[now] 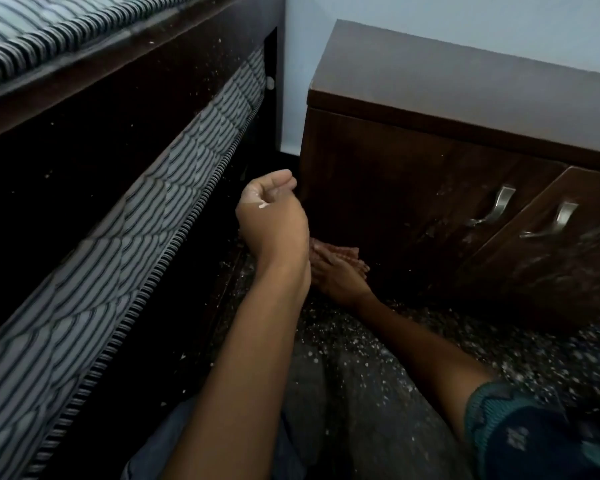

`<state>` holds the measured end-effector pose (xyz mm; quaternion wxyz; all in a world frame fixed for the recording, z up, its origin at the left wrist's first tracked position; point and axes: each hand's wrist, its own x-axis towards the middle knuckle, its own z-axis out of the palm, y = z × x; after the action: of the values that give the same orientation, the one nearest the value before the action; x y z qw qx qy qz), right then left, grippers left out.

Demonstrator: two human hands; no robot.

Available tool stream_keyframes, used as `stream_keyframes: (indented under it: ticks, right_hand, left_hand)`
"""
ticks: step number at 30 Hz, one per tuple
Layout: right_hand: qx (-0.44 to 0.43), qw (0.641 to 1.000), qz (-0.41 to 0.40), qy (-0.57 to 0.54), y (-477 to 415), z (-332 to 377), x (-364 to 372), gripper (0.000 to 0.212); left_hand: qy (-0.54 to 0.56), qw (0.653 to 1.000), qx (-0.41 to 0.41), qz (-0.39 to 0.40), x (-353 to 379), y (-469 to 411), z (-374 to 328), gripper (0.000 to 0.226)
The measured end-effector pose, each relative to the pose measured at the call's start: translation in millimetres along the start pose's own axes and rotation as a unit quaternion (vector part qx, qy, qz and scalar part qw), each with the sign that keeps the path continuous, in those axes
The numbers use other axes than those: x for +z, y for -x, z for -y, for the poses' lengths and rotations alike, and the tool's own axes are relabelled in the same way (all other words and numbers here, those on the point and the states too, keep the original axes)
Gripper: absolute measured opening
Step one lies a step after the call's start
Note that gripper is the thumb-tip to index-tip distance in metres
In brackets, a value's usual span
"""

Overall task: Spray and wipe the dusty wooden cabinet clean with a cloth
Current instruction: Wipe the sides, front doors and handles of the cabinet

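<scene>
The dark wooden cabinet (413, 188) stands at the right against the wall. Its top looks grey with dust, and pale streaks mark its two doors around the metal handles (492, 209). My left hand (271, 216) hangs in the air just left of the cabinet's front corner, fingers curled into a loose fist, a white smear on the thumb side. My right hand (336, 271) lies low at the foot of the cabinet's corner with its fingers straight, partly hidden behind my left wrist. No cloth or spray bottle is in view.
A dark bed frame (84, 109) with a striped mattress (146, 216) fills the left side, leaving a narrow gap to the cabinet. The dark floor (413, 341) is scattered with white specks. A pale wall (465, 19) lies behind.
</scene>
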<state>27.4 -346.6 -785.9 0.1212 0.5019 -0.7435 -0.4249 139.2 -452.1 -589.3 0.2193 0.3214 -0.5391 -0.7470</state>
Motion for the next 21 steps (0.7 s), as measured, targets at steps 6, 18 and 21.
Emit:
stream_keyframes:
  ticks: [6, 18, 21]
  right_hand:
    - [0.001, 0.994, 0.094, -0.048, 59, 2, 57, 0.056]
    - [0.071, 0.981, -0.178, -0.042, -15, 2, -4, 0.061]
    - [0.059, 0.99, -0.123, -0.046, -16, 17, 4, 0.054]
  left_hand:
    - [-0.059, 0.995, 0.012, 0.078, 0, 0, 8, 0.016]
    - [-0.094, 0.99, 0.036, 0.095, 13, 6, 17, 0.023]
    - [-0.1, 0.988, 0.05, 0.103, 16, 9, 19, 0.022]
